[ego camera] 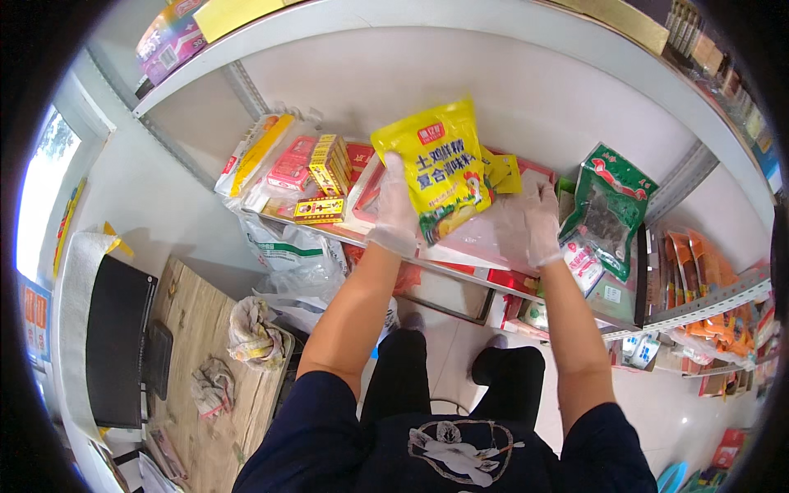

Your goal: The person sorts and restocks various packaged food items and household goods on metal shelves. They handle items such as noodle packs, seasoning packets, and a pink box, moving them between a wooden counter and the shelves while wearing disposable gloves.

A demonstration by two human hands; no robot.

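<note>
My left hand (pixel 396 206), in a thin translucent glove, grips the left side of a yellow seasoning pouch (pixel 441 163) that bears writing and a cartoon chicken. The pouch is held up, slightly tilted, over the shelf. My right hand (pixel 542 225), gloved the same way, holds the side of a clear plastic bag (pixel 502 237); its fingertips are partly blurred. Smaller yellow packets (pixel 506 174) show behind the pouch, between my hands. Beneath lies a red-and-white box (pixel 363 206), partly covered by my left hand and the bag.
Left on the shelf are yellow-and-brown boxes (pixel 331 165) and a pink pack (pixel 291 163). A green bag (pixel 610 203) leans at the right, near orange packets (pixel 696 262). The upper shelf edge (pixel 394 23) crosses above. A wooden desk (pixel 191 320) holds a monitor (pixel 117 342) and cloths (pixel 256 333).
</note>
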